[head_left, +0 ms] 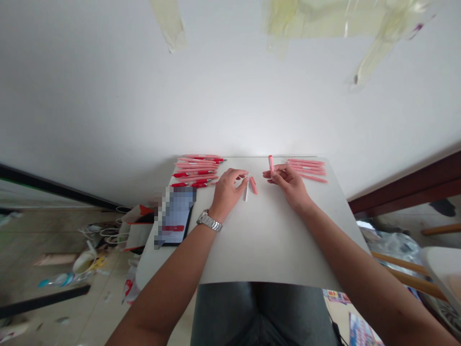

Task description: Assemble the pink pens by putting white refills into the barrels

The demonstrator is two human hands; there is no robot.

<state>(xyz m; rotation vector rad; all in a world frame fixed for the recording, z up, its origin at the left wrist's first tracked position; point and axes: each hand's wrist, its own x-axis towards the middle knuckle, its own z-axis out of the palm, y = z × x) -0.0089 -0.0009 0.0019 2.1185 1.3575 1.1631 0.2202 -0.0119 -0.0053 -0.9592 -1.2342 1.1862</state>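
My right hand (286,181) is closed around a pink pen barrel (271,163), held upright above the white table (266,240). My left hand (228,187), with a metal watch on the wrist, rests on the table with fingers curled; its fingertips pinch something small that I cannot make out. Just right of it lie a white pen part (246,190) and a short pink pen part (253,185). A pile of assembled red and pink pens (197,169) lies at the far left of the table. Several pink barrels (308,169) lie at the far right.
A tablet (176,215) lies at the table's left edge. A white wall stands right behind the table. Bags, a cup and clutter cover the floor on the left. A wooden chair and plastic bags are on the right. My knees are under the table's near edge.
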